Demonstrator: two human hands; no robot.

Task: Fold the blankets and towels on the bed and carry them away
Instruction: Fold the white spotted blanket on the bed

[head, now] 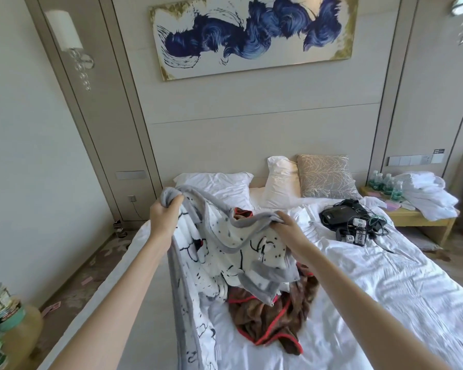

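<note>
Left hand [164, 212]: fingers curled tight round the grey hem of the white cartoon-print blanket [222, 247], raised above the bed's [385, 295] left half. Right hand [289, 232]: grips the same grey hem further along, above the bed's middle; its fingertips are buried in the fabric. The hem sags in a loop between the two hands.

The rest of the blanket hangs down. One long panel drops over the bed's left edge. The bunched part drapes onto the brown blanket with red trim [267, 321], which lies crumpled on the sheet at the bed's centre, partly under the white one.

At the head of the bed:
- flat white pillow [217, 184] on the left
- upright white pillow [282, 180]
- grey branch-pattern cushion [326, 176] just beside it

On the bed's right half, near the cushion: black devices with tangled cables [350, 221].

On the bedside tabletop [417, 221], right of the bed: a pile of white towels [425, 194] and water bottles [385, 184] beside it.

On the wall above the bed's head: blue abstract painting [251, 36].
</note>
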